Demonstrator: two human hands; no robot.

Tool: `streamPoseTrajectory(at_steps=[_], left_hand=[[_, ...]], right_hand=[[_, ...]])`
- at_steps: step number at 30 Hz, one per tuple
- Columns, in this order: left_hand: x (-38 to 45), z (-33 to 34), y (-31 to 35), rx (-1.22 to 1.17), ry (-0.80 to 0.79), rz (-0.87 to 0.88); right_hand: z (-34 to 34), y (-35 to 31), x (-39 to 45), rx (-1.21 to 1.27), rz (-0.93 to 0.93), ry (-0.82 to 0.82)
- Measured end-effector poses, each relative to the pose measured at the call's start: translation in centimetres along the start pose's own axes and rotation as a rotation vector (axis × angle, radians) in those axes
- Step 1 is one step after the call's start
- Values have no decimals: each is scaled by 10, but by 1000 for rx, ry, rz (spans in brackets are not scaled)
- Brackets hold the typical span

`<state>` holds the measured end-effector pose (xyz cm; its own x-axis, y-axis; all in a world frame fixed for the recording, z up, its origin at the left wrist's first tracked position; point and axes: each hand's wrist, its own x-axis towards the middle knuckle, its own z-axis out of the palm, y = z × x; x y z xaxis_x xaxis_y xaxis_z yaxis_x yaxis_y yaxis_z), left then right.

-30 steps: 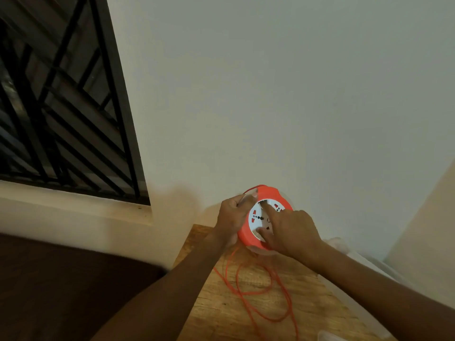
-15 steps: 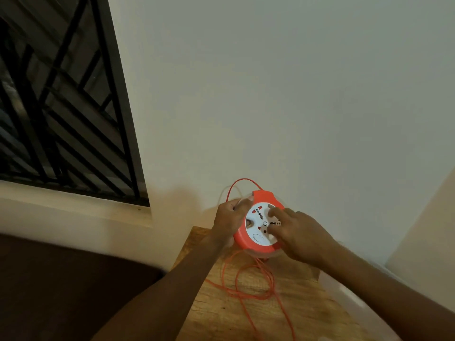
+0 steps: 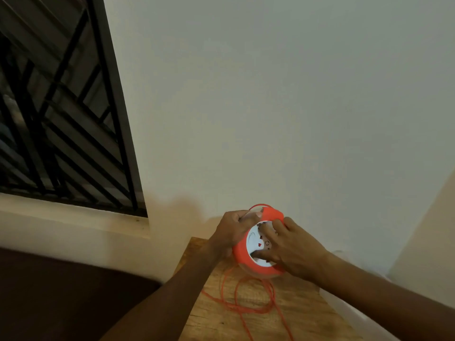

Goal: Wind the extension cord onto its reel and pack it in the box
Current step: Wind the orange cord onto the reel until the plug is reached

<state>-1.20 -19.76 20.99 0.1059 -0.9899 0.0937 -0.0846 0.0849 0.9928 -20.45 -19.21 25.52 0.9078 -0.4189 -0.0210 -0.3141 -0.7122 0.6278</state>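
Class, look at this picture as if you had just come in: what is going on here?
A person holds a round orange extension cord reel with a white socket face above a wooden table. The left hand grips the reel's rim, while the right hand presses its fingers on the socket face. Much of the thin orange cord lies in loose loops on the table, not yet wound. No box is in view.

A single head-worn view looks forward and down from above the arms. It faces a pale wall closely, with a barred window at the left edge
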Motion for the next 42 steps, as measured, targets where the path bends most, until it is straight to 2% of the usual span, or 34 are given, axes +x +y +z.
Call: streamPoseTrajectory(at_steps=[4,8,13,15,19,21,22,24,26,28,30,34,42], left_hand=[[1,0,3,67,5,64],[4,-1,4,24,57,52],[8,5,8,-39,149,46],[8,8,7,-27,166,73],[6,11,2,36,254,91],[3,9,-3,71,273,65],[2,8,-6,62,267,41],[1,3,-8,12,242,-6],[2,1,-9,24,213,-23],[2,-2,-10,72,195,-4],[2,-6,-10,104,172,0],[-2,-7,-11,107,116,-19],[0,-15,-20,221,12,-22]], right_hand=[[-3,-6,2,52,108,24],[0,-8,10,112,208,10],[11,-13,22,345,449,-53],[11,-16,24,535,584,-67],[11,-14,30,1241,870,91],[15,-11,31,1514,925,73],[18,-12,29,1544,911,77],[26,-18,24,1412,852,93],[28,-19,17,1077,752,81],[29,-16,12,656,541,110],[29,-9,5,428,330,163],[34,-15,1,340,74,144],[33,-18,-1,206,-66,64]])
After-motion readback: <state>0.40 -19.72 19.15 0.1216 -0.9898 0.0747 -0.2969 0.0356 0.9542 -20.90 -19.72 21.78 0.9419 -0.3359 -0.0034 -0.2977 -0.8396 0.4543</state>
